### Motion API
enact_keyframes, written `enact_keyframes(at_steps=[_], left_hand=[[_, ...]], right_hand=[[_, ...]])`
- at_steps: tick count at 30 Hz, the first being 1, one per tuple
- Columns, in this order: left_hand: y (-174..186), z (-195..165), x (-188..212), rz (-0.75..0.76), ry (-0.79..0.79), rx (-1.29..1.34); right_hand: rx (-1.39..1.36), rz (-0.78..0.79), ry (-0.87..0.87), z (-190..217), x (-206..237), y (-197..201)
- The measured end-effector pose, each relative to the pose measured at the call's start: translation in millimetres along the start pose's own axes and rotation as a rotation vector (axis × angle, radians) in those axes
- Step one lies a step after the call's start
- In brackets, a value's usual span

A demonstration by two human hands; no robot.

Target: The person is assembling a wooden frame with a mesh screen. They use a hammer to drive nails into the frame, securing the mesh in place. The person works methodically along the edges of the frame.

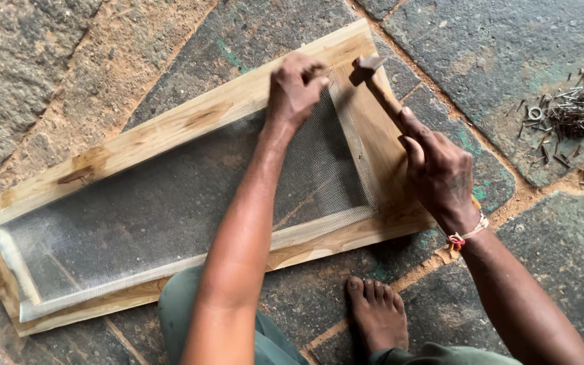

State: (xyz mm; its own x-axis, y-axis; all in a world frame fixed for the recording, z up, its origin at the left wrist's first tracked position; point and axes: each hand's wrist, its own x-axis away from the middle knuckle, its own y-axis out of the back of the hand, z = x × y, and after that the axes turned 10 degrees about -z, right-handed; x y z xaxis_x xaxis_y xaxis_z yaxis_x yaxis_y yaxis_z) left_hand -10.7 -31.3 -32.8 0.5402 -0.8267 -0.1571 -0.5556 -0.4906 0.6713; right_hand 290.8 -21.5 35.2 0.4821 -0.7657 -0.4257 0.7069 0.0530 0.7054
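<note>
While my left hand (297,88) pinches the mesh (170,203) against the wooden frame's (170,128) far right edge, my right hand (439,172) grips the hammer (380,84) just beside; loose nails (579,111) lie far right.

Left hand (295,88) pinched, right hand (441,172) seemingly fisted.

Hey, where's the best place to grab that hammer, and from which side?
Probably by the wooden handle's lower end, coming from the right: the hammer slants head-up toward the frame's corner, and the right hand already wraps it there.
</note>
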Motion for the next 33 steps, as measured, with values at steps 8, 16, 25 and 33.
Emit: enact_keyframes(at_steps=[8, 16, 25, 33], left_hand=[[9, -6, -27, -0.101, -0.024, -0.311], [9, 6, -42, -0.001, 0.150, -0.244], [31, 15, -47, -0.024, 0.135, -0.208], [44, 22, -47, -0.031, 0.172, -0.207]], right_hand=[[0.099, 0.063, -0.059, -3, 3, 0], [-0.009, -0.020, 0.050, 7, -7, -2], [0.063, -0.103, 0.055, 45, -4, -33], [0.090, -0.072, 0.060, 63, -3, -41]])
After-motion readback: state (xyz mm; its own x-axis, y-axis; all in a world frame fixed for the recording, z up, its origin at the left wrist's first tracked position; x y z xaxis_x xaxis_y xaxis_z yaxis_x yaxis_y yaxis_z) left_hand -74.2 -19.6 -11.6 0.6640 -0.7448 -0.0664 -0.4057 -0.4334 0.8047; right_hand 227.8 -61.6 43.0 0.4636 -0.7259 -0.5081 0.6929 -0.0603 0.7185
